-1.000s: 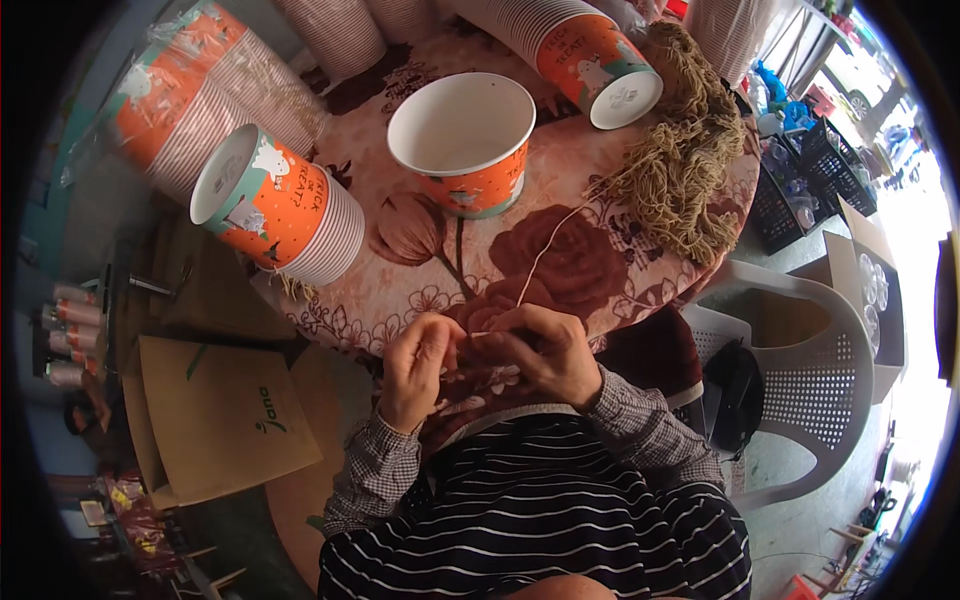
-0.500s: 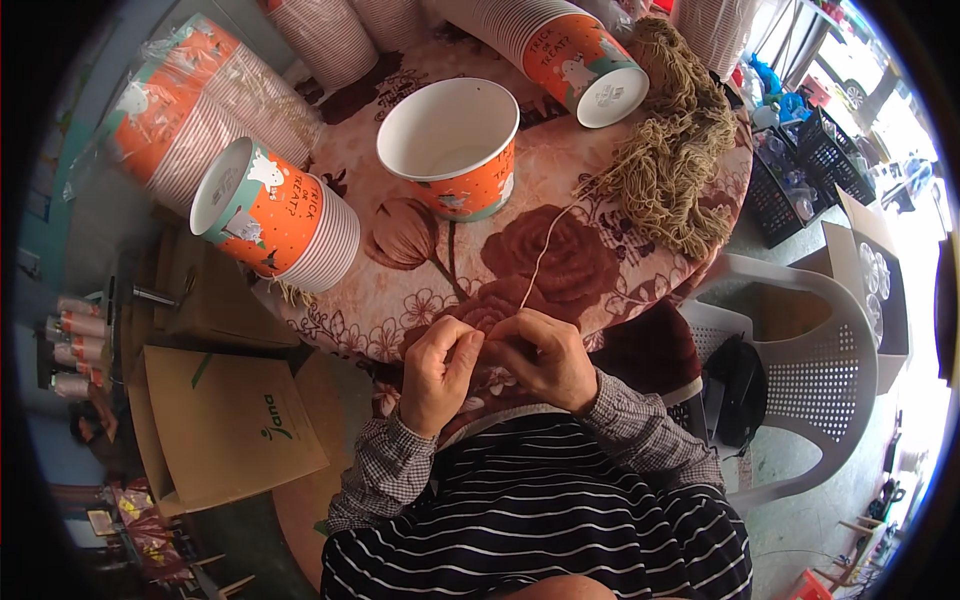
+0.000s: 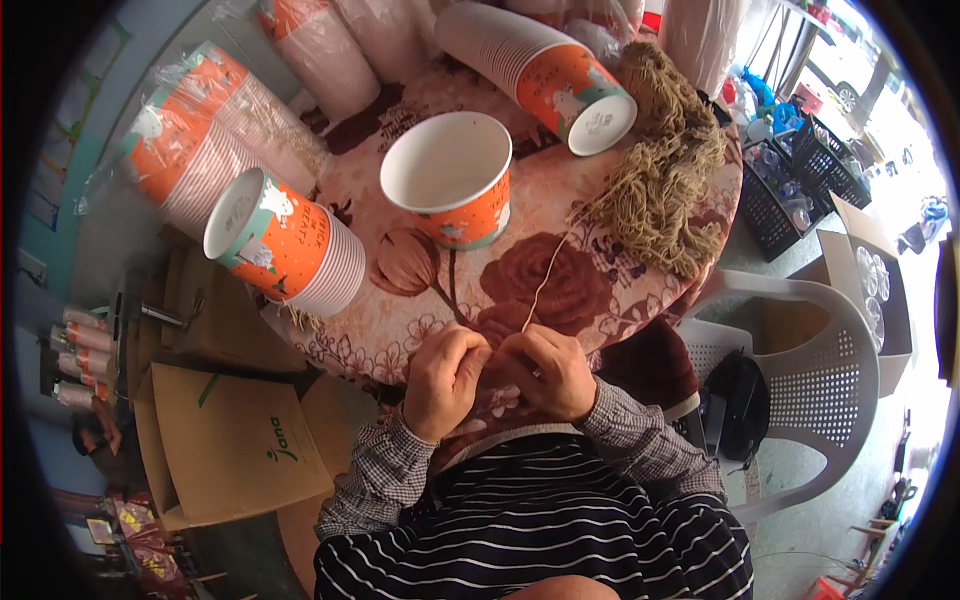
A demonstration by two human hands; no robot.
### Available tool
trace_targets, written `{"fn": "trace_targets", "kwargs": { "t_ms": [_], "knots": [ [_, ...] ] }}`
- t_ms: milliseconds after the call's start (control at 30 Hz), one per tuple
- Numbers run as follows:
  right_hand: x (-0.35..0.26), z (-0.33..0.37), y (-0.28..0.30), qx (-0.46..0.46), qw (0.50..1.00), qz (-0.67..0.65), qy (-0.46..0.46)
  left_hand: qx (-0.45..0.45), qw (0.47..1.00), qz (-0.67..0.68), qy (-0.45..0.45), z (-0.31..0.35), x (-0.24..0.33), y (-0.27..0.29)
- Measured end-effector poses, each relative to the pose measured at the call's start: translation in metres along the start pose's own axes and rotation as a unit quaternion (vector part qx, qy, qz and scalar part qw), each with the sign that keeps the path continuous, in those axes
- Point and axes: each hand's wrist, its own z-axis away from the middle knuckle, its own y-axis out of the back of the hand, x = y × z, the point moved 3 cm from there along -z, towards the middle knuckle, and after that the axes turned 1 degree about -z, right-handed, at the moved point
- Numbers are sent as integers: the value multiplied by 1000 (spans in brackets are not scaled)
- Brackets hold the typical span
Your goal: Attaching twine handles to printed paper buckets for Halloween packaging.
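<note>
My left hand (image 3: 443, 382) and my right hand (image 3: 549, 372) meet fingertip to fingertip over the near edge of the table, both closed in a pinch. A thin pale string (image 3: 546, 272) runs from my fingers up the cloth to a tangled heap of tan yarn (image 3: 665, 170) at the far right. The string's end between my fingers is hidden. Beyond my hands an orange and green paper bucket (image 3: 450, 215) with a white inside stands upright, apart from both hands.
A stack of nested paper buckets (image 3: 290, 245) lies tipped at the left, another stack (image 3: 545, 75) at the back. Bagged stacks (image 3: 190, 130) stand behind. A flowered cloth (image 3: 400, 320) covers the round table. A white plastic chair (image 3: 830, 390) is at right, a cardboard box (image 3: 235, 440) at left.
The whole view has shifted, so the table things sit a little lower. My hands stay together at the string, with the right fingers slightly turned.
</note>
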Motion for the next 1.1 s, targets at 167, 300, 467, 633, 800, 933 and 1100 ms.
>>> {"fn": "trace_targets", "kwargs": {
  "t_ms": [167,300,467,633,800,933,1100],
  "knots": [
    [1,3,-3,-7,999,-19,32,2,992,-88,-88,4,-1,3],
    [2,5,-10,-7,996,-81,-30,-13,998,-45,-47,6,-4,2],
    [1,2,-5,2,999,-34,9,-29,997,-47,-59,-3,-3,6],
    [9,7,-7,-25,996,66,62,-32,995,-68,-71,3,-11,-3],
    [11,15,-9,-26,999,-22,1,-15,983,-120,-136,7,-12,-5],
    [14,18,-19,-50,955,-207,-205,-15,964,-200,-174,6,-10,2],
    [18,27,-14,-57,912,-287,-286,-49,958,-193,-205,3,-11,5]
  ]
}}
